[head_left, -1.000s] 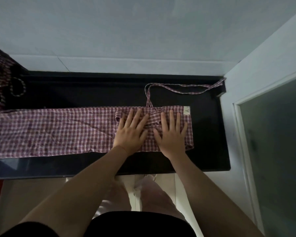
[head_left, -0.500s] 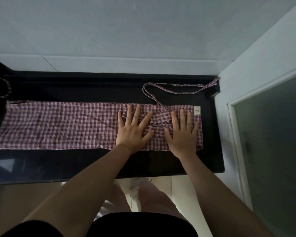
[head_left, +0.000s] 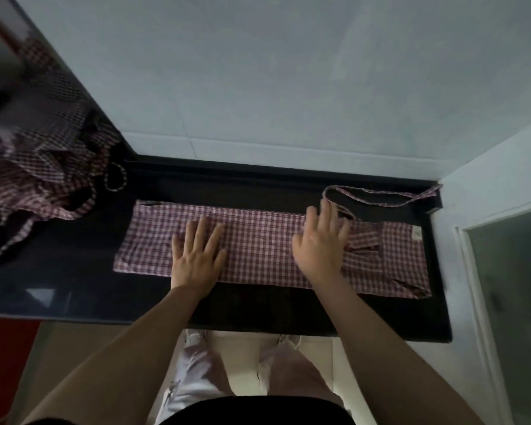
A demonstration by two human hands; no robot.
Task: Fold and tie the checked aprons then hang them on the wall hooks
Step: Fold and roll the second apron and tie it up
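Observation:
A red-and-white checked apron (head_left: 258, 243) lies folded into a long strip across the black counter (head_left: 258, 311). My left hand (head_left: 196, 256) presses flat on its middle, fingers spread. My right hand (head_left: 322, 240) rests on the strip further right, fingers straight and reaching toward the far edge where the strap starts. The apron's strap (head_left: 380, 197) loops over the counter behind the strip toward the right corner. A small white label (head_left: 416, 233) shows at the strip's right end.
A heap of more checked aprons (head_left: 40, 176) lies crumpled on the counter at the left, with loose straps trailing. A pale wall (head_left: 258, 87) stands behind the counter. A frosted door panel (head_left: 515, 286) closes the right side. My legs show below the counter edge.
Both hands have slid left along the strip and moved apart; the left one now sits at its middle. My view has swung left, so the heap of aprons shows.

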